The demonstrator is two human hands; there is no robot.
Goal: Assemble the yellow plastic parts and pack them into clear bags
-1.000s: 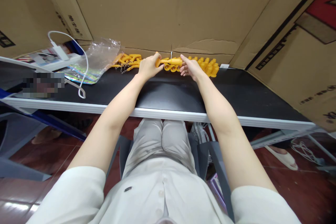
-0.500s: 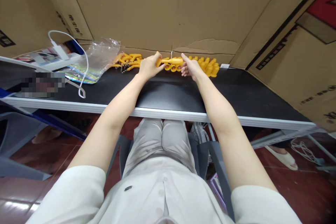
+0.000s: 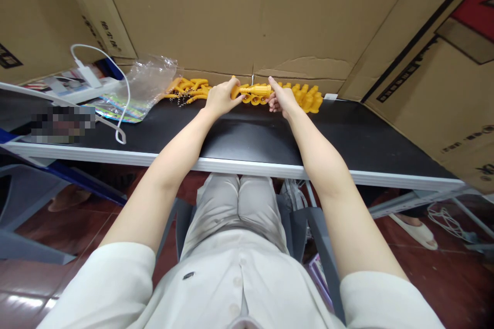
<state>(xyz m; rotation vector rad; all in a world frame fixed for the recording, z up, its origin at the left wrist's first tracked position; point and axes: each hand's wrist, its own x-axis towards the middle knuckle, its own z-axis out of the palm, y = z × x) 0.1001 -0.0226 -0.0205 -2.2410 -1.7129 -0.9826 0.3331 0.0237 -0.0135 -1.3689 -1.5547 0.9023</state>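
My left hand is closed round a yellow plastic handle, thumb and fingers curled about its left end. Between my hands a yellow ribbed sleeve lies level, in line with the handle; whether the two are fully joined I cannot tell. My right hand grips the sleeve's right end, thumb on top and fingers curled below. Just beneath it, several yellow sleeves show their round open ends. Left of my left hand lie yellow handles with metal corkscrew spirals.
More yellow sleeves stand in rows to the right, against the cardboard wall. A clear plastic bag and a white cable lie on the left of the black table. Cardboard also rises on the right.
Both hands, with the yellow handle and sleeve, have shifted very slightly to the right. The grips look the same, and the piles of parts have not moved.
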